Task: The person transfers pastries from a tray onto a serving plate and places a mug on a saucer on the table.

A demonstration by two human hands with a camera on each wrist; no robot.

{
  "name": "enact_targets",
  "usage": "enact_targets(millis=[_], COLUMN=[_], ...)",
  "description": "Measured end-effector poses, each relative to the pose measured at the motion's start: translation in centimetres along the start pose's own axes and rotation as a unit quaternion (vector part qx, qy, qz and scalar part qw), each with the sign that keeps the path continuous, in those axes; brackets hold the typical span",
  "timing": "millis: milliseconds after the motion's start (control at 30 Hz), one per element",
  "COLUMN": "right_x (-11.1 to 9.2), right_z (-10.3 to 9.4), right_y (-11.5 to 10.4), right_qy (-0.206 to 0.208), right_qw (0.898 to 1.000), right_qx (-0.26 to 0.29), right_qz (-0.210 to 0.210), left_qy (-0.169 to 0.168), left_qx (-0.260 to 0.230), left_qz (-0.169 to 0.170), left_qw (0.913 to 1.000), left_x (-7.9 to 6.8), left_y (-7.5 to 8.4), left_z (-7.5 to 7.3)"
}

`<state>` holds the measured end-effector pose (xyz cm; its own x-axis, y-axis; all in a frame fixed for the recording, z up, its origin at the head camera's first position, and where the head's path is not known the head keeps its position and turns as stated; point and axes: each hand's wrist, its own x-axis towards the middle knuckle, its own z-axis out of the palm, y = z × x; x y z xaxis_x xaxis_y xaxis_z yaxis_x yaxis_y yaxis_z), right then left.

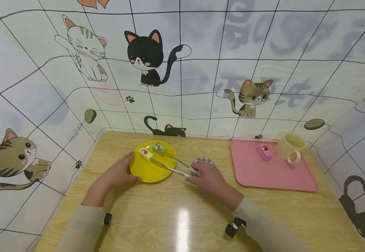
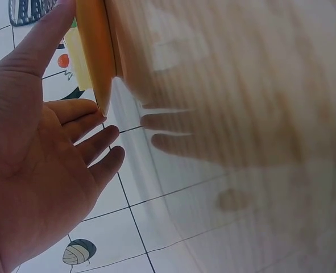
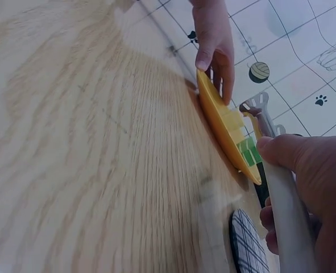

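Observation:
A yellow plate (image 1: 154, 176) on the wooden table bears a white toy cake (image 1: 146, 154) and a green toy cake (image 1: 159, 149), each with a small topping. My left hand (image 1: 119, 171) is spread at the plate's left rim, its fingers nearly straight and touching the edge. In my right hand (image 1: 210, 179) I grip metal tongs with light handles (image 3: 287, 210). The tongs' arms are parted and reach left over the plate, one tip at the white cake, the other close to the green one.
Right of the plate, a checked round coaster (image 1: 205, 160) lies partly under my right hand. On the pink tray (image 1: 248, 171) at the right stand a purple toy cake (image 1: 264, 153) and a cream mug (image 1: 289, 147). A cat-patterned wall covering (image 1: 198, 105) rises behind the table.

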<state>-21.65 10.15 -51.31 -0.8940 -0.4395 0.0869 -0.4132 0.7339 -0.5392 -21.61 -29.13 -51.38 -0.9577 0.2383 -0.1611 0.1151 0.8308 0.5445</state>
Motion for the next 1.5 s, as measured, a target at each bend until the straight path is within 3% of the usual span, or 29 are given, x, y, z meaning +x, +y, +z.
enact_targets(millis=[433,800,1200,1500], right_x=[-4.6,-8.4,-12.9,-15.8], right_z=[-3.6,-5.8,-8.4,-9.7], right_y=[2.7,7.3,12.2,14.3], right_qy=[0.019,0.079,0.160,0.186], right_qw=[0.998,0.994,0.980,0.966], right_qx=[-0.009,-0.007,-0.042,-0.058], right_qz=[0.051,0.081,0.109,0.168], left_qy=[-0.005,0.002,0.000,-0.002], left_qx=[-0.002,-0.009,-0.006,-0.003], left_qz=[-0.005,-0.002,0.005,0.003], left_qw=[1.0000,1.0000,1.0000,1.0000], left_x=[0.3,0.0,0.2,0.2], left_y=[-0.4,-0.5,-0.5,-0.8], left_z=[0.2,0.2,0.2,0.3])
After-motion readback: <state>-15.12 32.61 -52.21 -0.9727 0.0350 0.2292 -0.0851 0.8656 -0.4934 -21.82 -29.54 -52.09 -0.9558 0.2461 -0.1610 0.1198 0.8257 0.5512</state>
